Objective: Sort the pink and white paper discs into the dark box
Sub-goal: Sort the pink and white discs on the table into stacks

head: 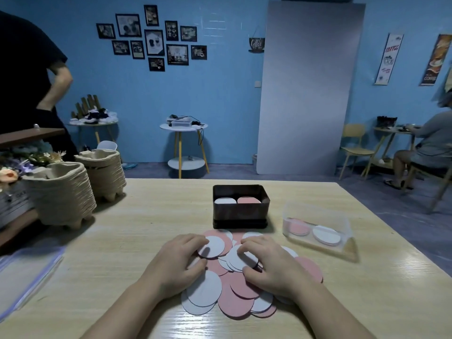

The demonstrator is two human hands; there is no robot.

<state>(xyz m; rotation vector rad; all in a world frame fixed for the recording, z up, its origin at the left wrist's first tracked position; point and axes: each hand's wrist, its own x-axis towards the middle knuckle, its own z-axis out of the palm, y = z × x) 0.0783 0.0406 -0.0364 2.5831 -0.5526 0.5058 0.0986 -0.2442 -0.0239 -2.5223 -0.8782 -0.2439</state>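
- Discs (234, 303) lie heaped on the tabletop (122, 241) before the dark box (241, 217).
- My left hand (179, 264) pinches a white disc (211, 247); my right hand (271, 264) grips a white stack (241, 260), likely gathering by colour.

The room is dim, with a cool blue cast that turns the white paper discs (204, 293) greyish. Light falls from overhead: a broad glare streaks the tabletop (122, 241) at the bottom centre and again near the right edge. Shadows are soft; the dark box (241, 214) throws a faint one at its base, and the left hand (176, 263) darkens the disc under its fingers. Wide-angle distortion bows the tabletop's edges and tilts the grey door panel (308, 94) and the posters (389, 58) at the upper right. Detail is soft and smeared throughout; the framed pictures (152, 37) and the seated person (425, 148) are blurred.
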